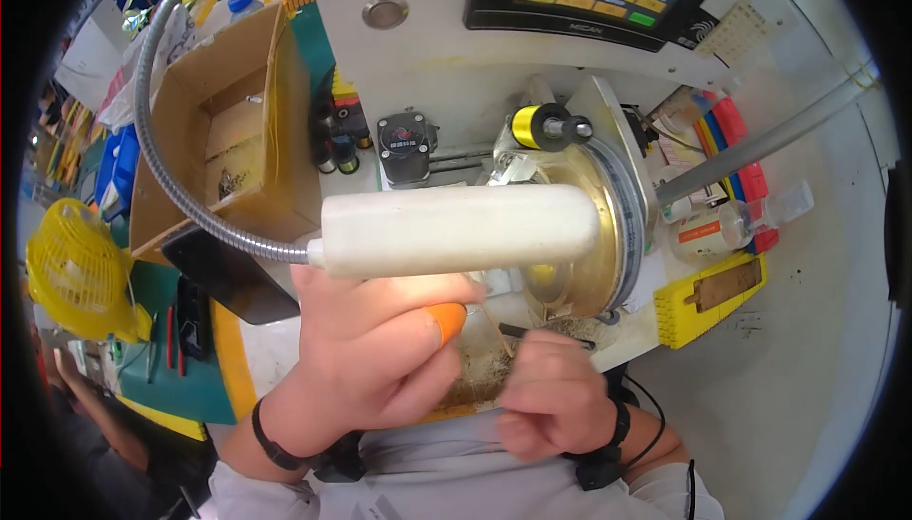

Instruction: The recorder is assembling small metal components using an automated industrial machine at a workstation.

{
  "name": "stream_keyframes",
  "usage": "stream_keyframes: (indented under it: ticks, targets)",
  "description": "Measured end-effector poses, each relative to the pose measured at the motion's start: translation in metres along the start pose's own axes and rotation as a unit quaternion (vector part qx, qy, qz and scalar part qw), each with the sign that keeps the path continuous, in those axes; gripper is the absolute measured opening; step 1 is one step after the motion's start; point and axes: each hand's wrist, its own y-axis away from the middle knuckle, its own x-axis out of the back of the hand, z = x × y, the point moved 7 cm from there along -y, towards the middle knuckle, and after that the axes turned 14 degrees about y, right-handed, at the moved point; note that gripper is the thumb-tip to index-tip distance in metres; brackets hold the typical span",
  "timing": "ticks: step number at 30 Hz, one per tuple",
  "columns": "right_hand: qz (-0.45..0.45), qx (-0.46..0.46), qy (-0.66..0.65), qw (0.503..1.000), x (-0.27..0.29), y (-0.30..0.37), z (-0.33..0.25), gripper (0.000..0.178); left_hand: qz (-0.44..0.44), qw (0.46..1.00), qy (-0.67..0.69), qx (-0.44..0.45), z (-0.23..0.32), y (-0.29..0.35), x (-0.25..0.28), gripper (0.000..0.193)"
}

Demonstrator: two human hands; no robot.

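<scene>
Closely paired beside a round, amber-toned machine wheel (575, 287), a person's left hand (375, 349) and right hand (556, 392) work below a white gooseneck lamp (456, 230). A thin tan strip (497, 328) slants between them, its upper end near the left fingertips, its lower end beside the right hand's curled fingers. The left fingers, one wearing an orange finger cot (445, 323), are bent inward; whether either hand grips the strip cannot be told. A yellow block (679, 316) sits at right.
</scene>
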Motion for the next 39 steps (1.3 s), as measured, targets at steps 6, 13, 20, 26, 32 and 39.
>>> stream_keyframes:
  ticks: [6,13,20,26,32,39]
  targets:
    - [0.167,0.116,0.172,0.964,0.049,0.012,-0.011,0.017,-0.032,0.997,0.072,0.027,-0.004,0.006,-0.003,0.022]
    - [0.102,0.079,0.436,0.891,0.038,-0.042,-0.029,0.012,-0.016,0.992,0.126,0.019,-0.012,0.010,-0.008,0.021]
    - [0.062,0.063,0.517,0.851,0.017,-0.057,-0.027,0.027,0.021,1.000,-0.001,-0.006,0.003,0.019,-0.002,0.021]
    - [0.004,0.048,0.419,0.907,0.026,-0.059,-0.026,0.022,0.063,0.996,-0.031,-0.051,0.006,0.023,0.000,0.019]
    - [-0.004,0.045,0.434,0.900,0.030,-0.057,-0.027,0.019,0.006,0.995,-0.088,-0.055,0.012,0.017,-0.003,0.020]
    - [0.214,0.137,0.295,0.921,0.097,-0.032,-0.003,0.039,-0.028,0.999,-0.044,-0.005,0.012,0.017,-0.001,0.026]
